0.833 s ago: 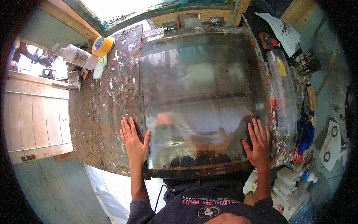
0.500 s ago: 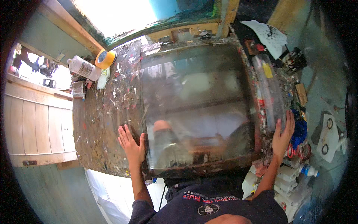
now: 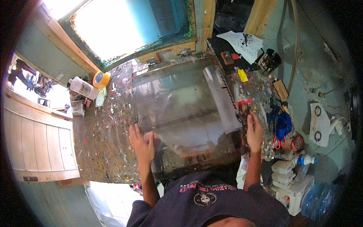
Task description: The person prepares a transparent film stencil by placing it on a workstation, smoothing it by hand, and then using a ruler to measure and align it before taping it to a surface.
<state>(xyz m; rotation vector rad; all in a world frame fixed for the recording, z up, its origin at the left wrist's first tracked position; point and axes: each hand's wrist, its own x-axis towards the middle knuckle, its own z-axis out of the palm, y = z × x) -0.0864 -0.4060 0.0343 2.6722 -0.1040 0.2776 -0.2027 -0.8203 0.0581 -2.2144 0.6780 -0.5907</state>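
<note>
A dark, glossy glass-like sheet (image 3: 170, 113) lies flat on the paint-stained worktable and mirrors the room. At its near left edge rests my left hand (image 3: 143, 146), fingers stretched out, holding nothing; its reflection shows beside it. A clear plastic strip (image 3: 221, 98) with a dark jagged edge lies tilted over the sheet's right part. Just right of that strip's near end is my right hand (image 3: 255, 133), fingers bent and thumb apart. No grip on the strip shows.
A white bottle (image 3: 82, 87) and a yellow tape roll (image 3: 102, 80) sit at the far left. On the right are a yellow piece (image 3: 242, 75), a black mesh cup (image 3: 269, 61), a blue cloth (image 3: 282, 123) and red-handled scissors (image 3: 278, 143). A framed screen (image 3: 151, 28) rises behind.
The plastic strip has moved left from the table's right side onto the glossy sheet, uncovering the yellow piece. My right hand has moved left and its fingers have bent. The view has shifted.
</note>
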